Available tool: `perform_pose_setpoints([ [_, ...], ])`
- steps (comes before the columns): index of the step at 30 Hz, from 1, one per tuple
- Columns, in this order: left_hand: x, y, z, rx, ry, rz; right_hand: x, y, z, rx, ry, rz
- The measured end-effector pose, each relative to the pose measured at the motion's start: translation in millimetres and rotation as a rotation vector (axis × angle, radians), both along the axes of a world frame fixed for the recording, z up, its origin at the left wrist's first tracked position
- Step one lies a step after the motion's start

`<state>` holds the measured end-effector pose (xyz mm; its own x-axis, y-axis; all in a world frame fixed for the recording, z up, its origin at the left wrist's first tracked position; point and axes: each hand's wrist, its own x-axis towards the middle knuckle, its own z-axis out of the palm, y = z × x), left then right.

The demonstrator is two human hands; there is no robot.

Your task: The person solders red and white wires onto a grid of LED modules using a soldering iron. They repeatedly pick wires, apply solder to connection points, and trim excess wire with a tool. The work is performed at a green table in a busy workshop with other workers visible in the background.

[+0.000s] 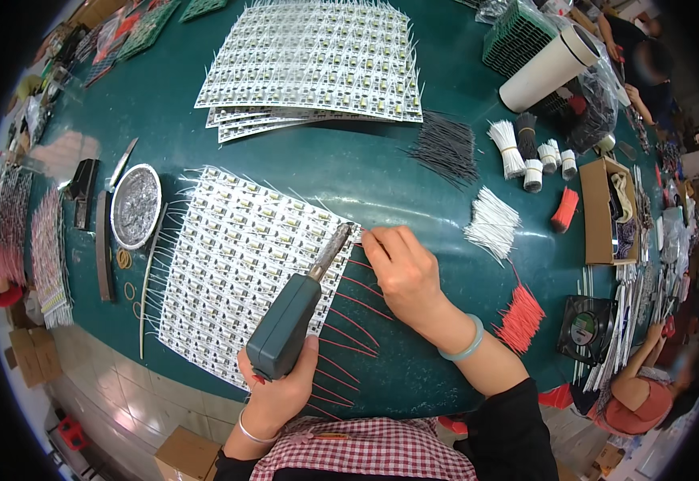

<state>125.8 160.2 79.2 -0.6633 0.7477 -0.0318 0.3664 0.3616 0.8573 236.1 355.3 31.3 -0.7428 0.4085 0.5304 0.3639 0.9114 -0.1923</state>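
Observation:
My left hand (279, 397) is wrapped round the handle of a dark green soldering gun (285, 325). The gun's metal tip touches down at the upper right corner of a white panel of small circuit boards (233, 256). Just beside that corner my right hand (404, 268) is closed in a pinch on a thin red wire, mostly hidden by the fingers. Several red wires (353, 327) stick out from the panel's right edge below it. Thin white wires (175, 232) fringe the panel's left edge.
Behind lies a stack of similar panels (309, 60). Bundles of black wires (446, 148), white wires (492, 224) and red wires (519, 321) lie to the right. A metal bowl (136, 207) stands left, a white tumbler (548, 70) far right. Another person (646, 397) sits at the right.

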Motion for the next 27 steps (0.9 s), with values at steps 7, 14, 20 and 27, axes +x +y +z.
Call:
perform_pose_setpoints([
  [7, 0.4, -3.8, 0.6, 0.046, -0.053, 0.007, 0.1, -0.4, -0.7, -0.010, 0.004, -0.012],
  [14, 1.1, -8.0, 0.6, 0.084, -0.208, 0.055, 4.1, -0.4, 1.0, -0.068, 0.055, 0.016],
  [20, 3.3, -13.0, 7.8, 0.084, -0.396, 0.141, 7.0, -10.8, 4.2, -0.095, 0.133, 0.093],
  [27, 2.7, -16.4, -5.7, 0.150, -0.007, -0.007, 8.8, -13.4, -0.7, -0.147, 0.076, 0.079],
])
